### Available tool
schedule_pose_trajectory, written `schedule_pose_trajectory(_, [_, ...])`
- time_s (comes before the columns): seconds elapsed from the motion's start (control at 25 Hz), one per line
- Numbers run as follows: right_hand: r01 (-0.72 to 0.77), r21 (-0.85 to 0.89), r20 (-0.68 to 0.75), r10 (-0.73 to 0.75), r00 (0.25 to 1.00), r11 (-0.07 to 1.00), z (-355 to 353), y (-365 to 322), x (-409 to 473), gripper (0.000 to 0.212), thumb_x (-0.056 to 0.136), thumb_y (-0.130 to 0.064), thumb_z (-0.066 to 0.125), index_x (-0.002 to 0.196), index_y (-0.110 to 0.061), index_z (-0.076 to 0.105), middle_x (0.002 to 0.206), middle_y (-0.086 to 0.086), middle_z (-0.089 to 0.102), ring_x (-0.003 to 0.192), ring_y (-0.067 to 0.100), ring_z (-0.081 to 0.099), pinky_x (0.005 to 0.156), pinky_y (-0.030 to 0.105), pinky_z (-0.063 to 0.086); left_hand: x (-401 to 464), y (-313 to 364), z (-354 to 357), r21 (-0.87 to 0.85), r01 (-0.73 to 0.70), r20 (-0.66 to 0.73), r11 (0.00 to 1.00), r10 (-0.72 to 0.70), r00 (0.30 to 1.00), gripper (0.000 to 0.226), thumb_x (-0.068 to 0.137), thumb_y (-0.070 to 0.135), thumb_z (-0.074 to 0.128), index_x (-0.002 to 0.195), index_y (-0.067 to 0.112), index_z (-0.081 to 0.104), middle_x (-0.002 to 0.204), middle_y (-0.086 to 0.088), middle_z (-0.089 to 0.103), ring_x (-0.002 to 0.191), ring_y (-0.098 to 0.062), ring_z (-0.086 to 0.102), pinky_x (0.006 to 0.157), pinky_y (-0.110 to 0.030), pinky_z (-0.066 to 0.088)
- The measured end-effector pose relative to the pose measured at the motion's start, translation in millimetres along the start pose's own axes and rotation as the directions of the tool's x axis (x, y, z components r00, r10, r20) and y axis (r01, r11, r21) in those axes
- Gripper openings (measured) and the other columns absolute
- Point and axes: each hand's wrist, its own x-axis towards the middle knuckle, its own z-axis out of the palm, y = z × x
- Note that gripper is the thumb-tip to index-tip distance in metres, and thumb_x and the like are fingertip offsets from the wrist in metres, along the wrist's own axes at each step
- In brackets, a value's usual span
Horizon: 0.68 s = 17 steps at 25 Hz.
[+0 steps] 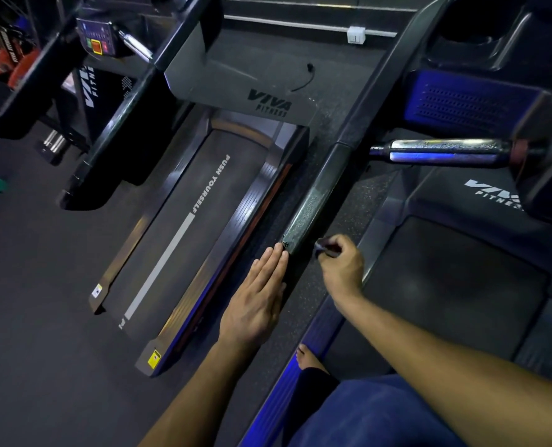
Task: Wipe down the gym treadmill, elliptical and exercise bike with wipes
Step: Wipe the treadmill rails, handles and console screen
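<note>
From the head camera I see my left hand (261, 295) just below the centre of the frame, fingers straight and together, holding nothing, its fingertips (276, 253) touching the lower end of a dark treadmill upright (313, 208). My right hand (340, 266) sits just beside it to the right, fingers curled round a small dark wad (324, 246) pressed near the same upright; I cannot tell if it is a wipe or a cloth. The upright belongs to the treadmill (455, 285) at the right of the frame, whose chrome handgrip (442, 151) juts leftward in the upper right. A second treadmill (184, 233) runs through the centre left, its belt printed PUSH YOURSELF, its hood marked VIVA FITNESS. A bare foot (310, 358) and a blue-clad knee (381, 414) fill the lower right. Weight plates (16, 66) stand in the upper left corner.
</note>
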Motion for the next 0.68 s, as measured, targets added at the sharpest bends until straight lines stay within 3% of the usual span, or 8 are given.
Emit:
schedule_pose_trajectory(0.16, [0.052, 0.051, -0.196, -0.041, 0.980, 0.997, -14, -28, 67, 0.023, 0.083, 0.004, 0.067, 0.097, -0.014, 0.067, 0.088, -0.003, 0.069, 0.074, -0.001, 0.062, 0.072, 0.012, 0.049, -1, 0, 1, -0.009, 0.008, 0.004, 1.000, -0.008, 1.000, 0.054, 0.109, 0.027, 0.032, 0.161, 0.019, 0.019, 0.169, 0.003, 0.012, 0.157, -0.010, 0.005, 0.127, -0.027, 0.002])
schedule_pose_trajectory(0.28, [0.065, 0.016, -0.298, -0.057, 0.953, 0.998, -27, -45, 110, 0.014, 0.087, -0.005, 0.070, 0.101, -0.009, 0.071, 0.089, 0.001, 0.072, 0.075, 0.005, 0.064, 0.070, 0.012, 0.050, 0, -2, 3, -0.020, -0.014, -0.012, 1.000, 0.014, 1.000, 0.053, 0.109, 0.028, 0.030, 0.160, 0.016, 0.021, 0.169, 0.003, 0.013, 0.157, -0.012, 0.009, 0.127, -0.029, 0.005])
schedule_pose_trajectory(0.36, [0.076, -0.036, -0.300, -0.083, 0.950, 0.996, -24, -43, 103, 0.008, 0.089, -0.009, 0.071, 0.097, -0.007, 0.072, 0.087, 0.003, 0.071, 0.077, 0.012, 0.064, 0.068, 0.016, 0.050, 0, -2, 4, -0.021, -0.012, -0.023, 1.000, 0.012, 1.000, 0.053, 0.109, 0.029, 0.029, 0.160, 0.017, 0.021, 0.169, 0.002, 0.014, 0.157, -0.012, 0.009, 0.127, -0.029, 0.005])
schedule_pose_trajectory(0.52, [0.118, -0.028, -0.171, -0.121, 0.978, 0.993, 0, -12, 35, 0.005, 0.089, -0.011, 0.071, 0.093, -0.010, 0.068, 0.093, 0.005, 0.069, 0.083, 0.015, 0.064, 0.066, 0.004, 0.041, -2, -1, 2, -0.036, -0.021, -0.032, 0.999, 0.020, 0.999, 0.053, 0.108, 0.024, 0.033, 0.160, 0.014, 0.025, 0.168, -0.002, 0.019, 0.157, -0.013, 0.011, 0.127, -0.030, 0.007])
schedule_pose_trajectory(0.6, [0.140, -0.033, -0.068, -0.142, 0.988, 0.990, -6, 2, 10, 0.003, 0.089, -0.013, 0.073, 0.091, -0.011, 0.070, 0.093, 0.003, 0.069, 0.086, 0.013, 0.067, 0.071, 0.009, 0.048, -2, -1, 1, -0.047, -0.016, -0.022, 0.999, 0.015, 1.000, 0.053, 0.108, 0.021, 0.034, 0.160, 0.014, 0.025, 0.168, -0.002, 0.018, 0.157, -0.014, 0.011, 0.128, -0.033, 0.009])
schedule_pose_trajectory(0.68, [0.172, -0.042, -0.113, -0.176, 0.978, 0.984, -22, 0, 22, 0.005, 0.090, -0.015, 0.072, 0.085, -0.015, 0.070, 0.091, 0.003, 0.070, 0.084, 0.014, 0.067, 0.075, 0.025, 0.055, -1, 0, -1, -0.068, 0.007, -0.004, 0.998, -0.007, 1.000, 0.053, 0.109, 0.019, 0.033, 0.160, 0.015, 0.024, 0.169, 0.000, 0.016, 0.157, -0.012, 0.008, 0.128, -0.033, 0.008])
